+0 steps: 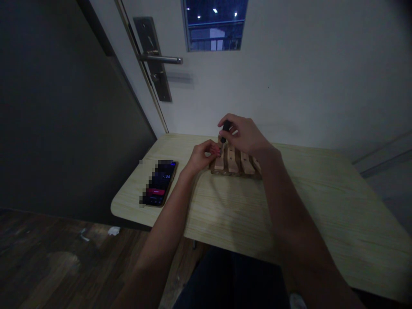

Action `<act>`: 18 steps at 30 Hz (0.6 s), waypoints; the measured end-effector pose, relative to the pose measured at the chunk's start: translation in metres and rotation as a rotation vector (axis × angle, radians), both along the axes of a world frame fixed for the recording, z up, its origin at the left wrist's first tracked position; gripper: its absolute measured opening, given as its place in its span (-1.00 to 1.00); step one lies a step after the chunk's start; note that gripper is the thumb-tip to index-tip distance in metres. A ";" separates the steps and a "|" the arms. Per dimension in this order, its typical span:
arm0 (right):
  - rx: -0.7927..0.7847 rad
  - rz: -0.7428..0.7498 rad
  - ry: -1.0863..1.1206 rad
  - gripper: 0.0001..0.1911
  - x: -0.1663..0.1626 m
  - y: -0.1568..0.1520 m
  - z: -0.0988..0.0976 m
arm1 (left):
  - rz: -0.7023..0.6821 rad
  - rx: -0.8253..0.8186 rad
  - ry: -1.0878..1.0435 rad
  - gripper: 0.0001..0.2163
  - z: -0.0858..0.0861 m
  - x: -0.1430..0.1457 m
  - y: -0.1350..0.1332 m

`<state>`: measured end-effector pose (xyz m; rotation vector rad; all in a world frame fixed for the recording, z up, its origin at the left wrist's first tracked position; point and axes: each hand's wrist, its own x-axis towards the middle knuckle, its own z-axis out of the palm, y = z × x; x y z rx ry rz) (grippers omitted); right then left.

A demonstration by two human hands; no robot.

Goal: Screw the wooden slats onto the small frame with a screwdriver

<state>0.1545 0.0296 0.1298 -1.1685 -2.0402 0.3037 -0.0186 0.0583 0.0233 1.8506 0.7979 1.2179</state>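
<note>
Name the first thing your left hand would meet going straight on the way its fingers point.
Most likely the leftmost wooden block, right beside the fingertips of the left hand; whether they already touch it is unclear.

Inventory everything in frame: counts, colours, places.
Wooden pieces: at least four, light brown, on base
Base: one, brown, on table
Tool: one, black handle, in right hand
Phone: one, dark, table's left
Table: one, pale wood-grain, centre
Door: one, whitish, behind table
Door handle: one, metallic, on door
Window: one, bluish, in door
Panel: one, dark, left
Floor: one, brown, lower left
Scraps: two, whitish, floor
Unclear object: one, pale, bottom edge
Legs: two, dark-clothed, below table
Left hand: one, bare, at row's left
Right hand: one, bare, around tool
</note>
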 end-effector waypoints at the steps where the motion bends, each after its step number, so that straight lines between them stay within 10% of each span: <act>1: 0.000 0.001 0.000 -0.85 0.000 -0.001 0.001 | 0.006 0.009 0.009 -0.90 0.001 0.000 0.000; 18: -0.026 0.034 0.092 -0.81 0.001 -0.001 0.003 | 0.005 0.015 0.015 -0.89 0.001 -0.002 0.000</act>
